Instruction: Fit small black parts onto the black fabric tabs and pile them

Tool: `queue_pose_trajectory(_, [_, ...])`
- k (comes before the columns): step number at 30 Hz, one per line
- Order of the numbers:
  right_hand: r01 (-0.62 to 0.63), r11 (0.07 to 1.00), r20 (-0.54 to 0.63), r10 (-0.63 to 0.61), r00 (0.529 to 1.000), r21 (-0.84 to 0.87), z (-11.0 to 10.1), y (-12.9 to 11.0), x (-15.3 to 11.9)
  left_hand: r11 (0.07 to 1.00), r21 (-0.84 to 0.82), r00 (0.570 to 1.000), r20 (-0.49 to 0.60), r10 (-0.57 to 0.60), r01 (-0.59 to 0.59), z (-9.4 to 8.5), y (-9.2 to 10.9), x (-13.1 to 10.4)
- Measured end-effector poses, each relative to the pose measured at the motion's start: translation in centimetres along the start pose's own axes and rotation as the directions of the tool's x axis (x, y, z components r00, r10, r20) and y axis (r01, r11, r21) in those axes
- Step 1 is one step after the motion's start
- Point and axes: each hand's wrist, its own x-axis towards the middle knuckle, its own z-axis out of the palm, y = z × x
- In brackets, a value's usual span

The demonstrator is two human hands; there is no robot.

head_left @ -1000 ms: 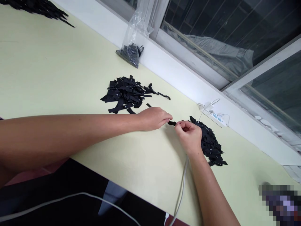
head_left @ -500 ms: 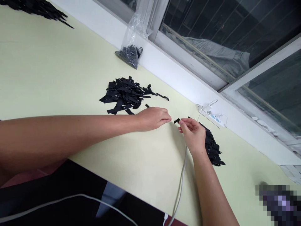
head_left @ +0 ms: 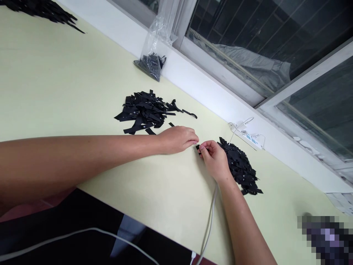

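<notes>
My right hand (head_left: 213, 156) pinches a small black strip (head_left: 198, 147) between thumb and fingers, above the pale table (head_left: 165, 187). Just to its left, my left hand (head_left: 180, 140) is closed, its fingertips pressed together; what they hold, if anything, is too small to tell. A loose pile of black strips (head_left: 149, 110) lies beyond my left forearm, with a few single strips at its edges. Beside my right hand, a second pile of black strips (head_left: 242, 167) is partly covered by my wrist.
A clear plastic bag (head_left: 151, 62) with black strips stands by the white ledge. More black strips (head_left: 41, 11) lie at the far left. A white power strip (head_left: 249, 138) sits by the window. A grey cable (head_left: 211, 221) crosses the table's front edge.
My right hand has moved left, closer to my left hand, bringing the black strip along. More of the right pile now shows. My left hand has barely moved.
</notes>
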Motion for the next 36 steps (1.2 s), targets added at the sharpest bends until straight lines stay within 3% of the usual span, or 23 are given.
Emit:
queue_pose_trajectory(16, [-0.068, 0.989, -0.006, 0.07, 0.998, 0.13, 0.48, -0.47, -0.27, 1.0, -0.016, 1.0, 0.014, 0.02, -0.02, -0.09, 0.11, 0.07])
queue_pose_trajectory(36, [-0.045, 0.995, -0.005, 0.045, 0.999, 0.089, 0.3, 0.13, 0.01, 0.999, -0.029, 0.999, 0.027, 0.03, -0.029, 0.1, -0.08, 0.02])
